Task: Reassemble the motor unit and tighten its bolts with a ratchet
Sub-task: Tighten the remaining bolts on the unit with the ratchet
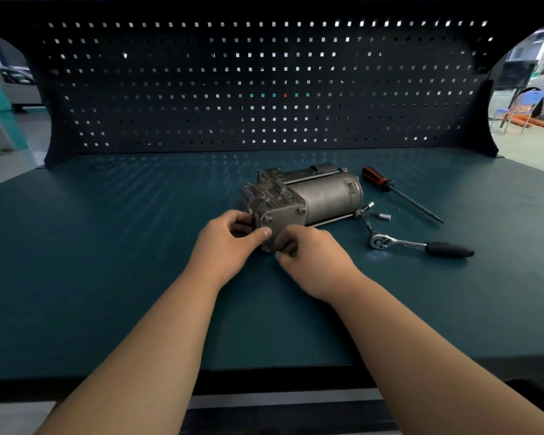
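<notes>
text: none legible | labels: none | brands: none | numbers: none | signs: none

— Is it dark here?
— Yes, dim. Daylight pokes through the pegboard (264,73) holes and glows at both sides.
— Anything shiny?
— The ratchet (415,245) head glints. Edges bend round, and corners look blurry.

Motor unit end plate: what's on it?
On the end plate of the motor unit, two bolt heads show at the upper corners. The left hand and right hand cover its lower part, so any bolts there cannot be seen.
</notes>
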The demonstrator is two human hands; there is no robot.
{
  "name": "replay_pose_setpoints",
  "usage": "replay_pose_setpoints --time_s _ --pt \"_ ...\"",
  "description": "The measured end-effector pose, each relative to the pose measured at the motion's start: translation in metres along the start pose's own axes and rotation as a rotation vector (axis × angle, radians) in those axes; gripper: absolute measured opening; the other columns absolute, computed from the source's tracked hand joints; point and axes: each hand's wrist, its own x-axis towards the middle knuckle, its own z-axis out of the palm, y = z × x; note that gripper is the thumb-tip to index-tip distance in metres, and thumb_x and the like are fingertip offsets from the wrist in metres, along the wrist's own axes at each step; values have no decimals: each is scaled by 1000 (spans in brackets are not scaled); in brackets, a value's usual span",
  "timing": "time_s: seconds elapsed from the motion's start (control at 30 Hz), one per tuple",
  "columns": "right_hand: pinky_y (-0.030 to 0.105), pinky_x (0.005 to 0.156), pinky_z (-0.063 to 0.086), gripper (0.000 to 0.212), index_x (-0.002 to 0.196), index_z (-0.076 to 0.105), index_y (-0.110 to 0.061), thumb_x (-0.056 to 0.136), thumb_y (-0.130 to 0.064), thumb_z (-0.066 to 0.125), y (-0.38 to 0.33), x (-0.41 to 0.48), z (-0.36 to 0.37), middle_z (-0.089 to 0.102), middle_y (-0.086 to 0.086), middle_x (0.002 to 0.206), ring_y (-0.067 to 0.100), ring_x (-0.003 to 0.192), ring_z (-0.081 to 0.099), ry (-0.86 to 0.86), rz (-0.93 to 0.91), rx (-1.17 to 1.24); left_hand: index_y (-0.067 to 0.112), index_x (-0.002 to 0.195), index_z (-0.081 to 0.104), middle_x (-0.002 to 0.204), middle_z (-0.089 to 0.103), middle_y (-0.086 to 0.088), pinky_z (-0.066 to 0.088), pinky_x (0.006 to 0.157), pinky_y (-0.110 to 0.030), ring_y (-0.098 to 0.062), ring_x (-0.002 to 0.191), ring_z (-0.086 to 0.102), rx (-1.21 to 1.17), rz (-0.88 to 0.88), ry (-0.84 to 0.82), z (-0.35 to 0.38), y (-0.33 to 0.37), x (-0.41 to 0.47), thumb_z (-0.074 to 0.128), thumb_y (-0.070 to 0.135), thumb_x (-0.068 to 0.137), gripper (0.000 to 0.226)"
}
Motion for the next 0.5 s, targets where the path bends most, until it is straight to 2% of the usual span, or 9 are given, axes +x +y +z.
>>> replay_pose_setpoints --time_s 0.17,0.23,0.5 --pt "31 83 50 10 94 69 -29 85 -24 67 3 7 1 67 -8 94 14 94 61 -43 -63 -46 39 82 61 80 67 17 44 64 -10 10 72 61 -35 3 -10 -2 0 0 78 42 71 21" --pt "33 83 49 10 93 72 -26 84 -22 68 3 10 3 63 -4 98 16 95 59 -30 -108 -44 38 80 60 76 66 18 43 59 -5 10 70 61 -41 15 -4 -2 1 -1 79 40 72 20" --pt "39 81 49 10 93 73 -22 87 -20 65 2 12 9 64 -1 98 21 95 59 24 -205 -84 39 79 59 78 66 17 42 59 -7 10 70 61 -31 24 -1 -1 1 0 78 40 74 20"
